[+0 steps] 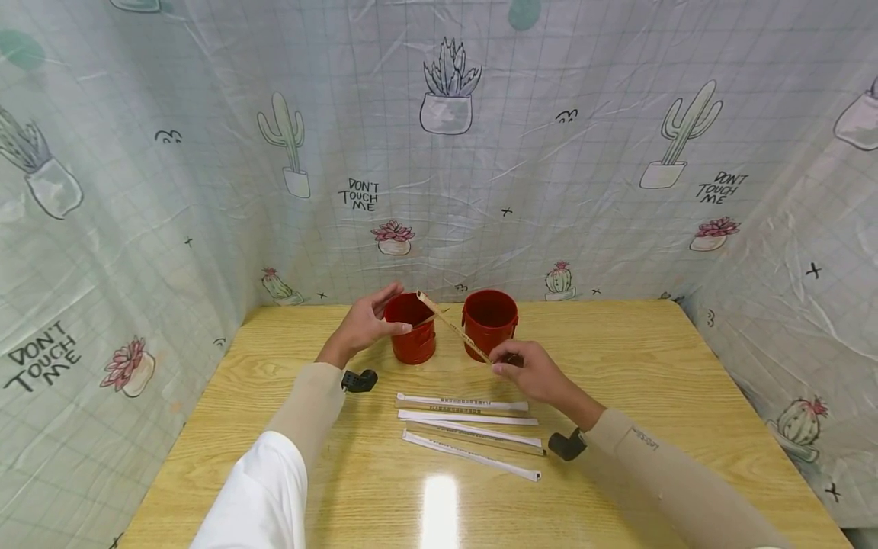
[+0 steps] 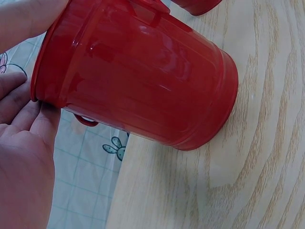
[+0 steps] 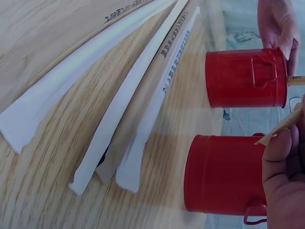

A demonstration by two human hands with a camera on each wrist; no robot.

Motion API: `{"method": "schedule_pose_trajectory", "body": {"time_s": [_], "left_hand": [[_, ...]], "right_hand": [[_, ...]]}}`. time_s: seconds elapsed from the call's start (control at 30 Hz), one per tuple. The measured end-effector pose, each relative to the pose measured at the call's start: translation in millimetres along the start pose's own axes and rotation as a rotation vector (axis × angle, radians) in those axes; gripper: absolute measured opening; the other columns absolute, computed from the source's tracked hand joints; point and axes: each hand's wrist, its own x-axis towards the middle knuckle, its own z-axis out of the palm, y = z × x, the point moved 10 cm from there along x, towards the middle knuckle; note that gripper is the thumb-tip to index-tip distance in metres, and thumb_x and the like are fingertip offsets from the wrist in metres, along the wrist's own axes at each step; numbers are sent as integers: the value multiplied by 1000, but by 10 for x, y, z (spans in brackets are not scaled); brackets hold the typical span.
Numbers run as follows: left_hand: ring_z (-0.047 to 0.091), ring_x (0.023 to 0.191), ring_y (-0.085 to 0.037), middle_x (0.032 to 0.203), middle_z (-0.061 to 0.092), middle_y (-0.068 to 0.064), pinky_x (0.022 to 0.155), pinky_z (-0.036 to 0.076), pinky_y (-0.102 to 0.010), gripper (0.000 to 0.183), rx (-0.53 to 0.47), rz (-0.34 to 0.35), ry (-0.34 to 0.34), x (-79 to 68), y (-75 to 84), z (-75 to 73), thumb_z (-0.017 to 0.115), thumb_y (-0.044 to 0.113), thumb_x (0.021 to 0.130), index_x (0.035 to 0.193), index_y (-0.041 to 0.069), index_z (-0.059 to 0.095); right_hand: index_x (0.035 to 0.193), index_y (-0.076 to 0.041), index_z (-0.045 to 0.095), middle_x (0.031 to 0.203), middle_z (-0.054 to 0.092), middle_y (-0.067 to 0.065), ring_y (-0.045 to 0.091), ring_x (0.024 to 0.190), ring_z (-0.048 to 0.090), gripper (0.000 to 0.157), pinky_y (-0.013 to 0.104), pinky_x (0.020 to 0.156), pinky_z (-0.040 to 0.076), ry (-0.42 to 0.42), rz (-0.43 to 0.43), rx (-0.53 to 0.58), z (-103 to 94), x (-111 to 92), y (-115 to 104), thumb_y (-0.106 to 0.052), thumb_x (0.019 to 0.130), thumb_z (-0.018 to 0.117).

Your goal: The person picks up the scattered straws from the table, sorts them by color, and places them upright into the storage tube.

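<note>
At the back of the table, my left hand [image 1: 362, 329] holds the rim of the left red bucket [image 1: 414, 348], thumb on the near side and fingers on the far side. This bucket [image 2: 152, 76] fills much of the left wrist view. My right hand [image 1: 533, 372] pinches the near end of a brown paper-wrapped straw [image 1: 454, 328]. The straw slants up to the left, its far end over the left bucket's rim. Just behind the right hand stands the right red bucket [image 1: 490, 332], upright and untouched. Part of the right fingers is cut off in the right wrist view.
Several white and brown paper-wrapped straws [image 1: 468, 418] lie roughly side by side on the wooden table [image 1: 343, 488], nearer than the buckets. A cactus-print curtain [image 1: 494, 221] hangs behind the table and along both sides.
</note>
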Motion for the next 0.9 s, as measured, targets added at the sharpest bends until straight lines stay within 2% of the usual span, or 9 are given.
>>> {"method": "schedule_pose_trajectory", "body": {"time_s": [0.3,0.53,0.9], "left_hand": [[32,160,-29,171,36,-5,125,37,-46,97,-11,16,-12,-8,5,18,85,16,88,166,12,27],[32,159,-29,170,36,-5,125,38,-46,97,-7,18,-5,-19,0,14,85,16,88,166,13,28],[33,159,-28,170,37,-5,125,38,-45,96,-5,24,3,5,-7,1,84,16,88,166,13,28]], "right_hand": [[107,3,70,99,71,16,18,83,60,11,20,75,55,42,-32,25,18,32,-103,-3,98,68],[103,1,70,90,68,16,15,79,60,7,21,72,53,74,-63,79,46,86,-204,-4,98,69],[101,1,69,91,69,18,14,76,61,8,22,70,54,129,-110,115,92,193,-374,-5,97,71]]}}
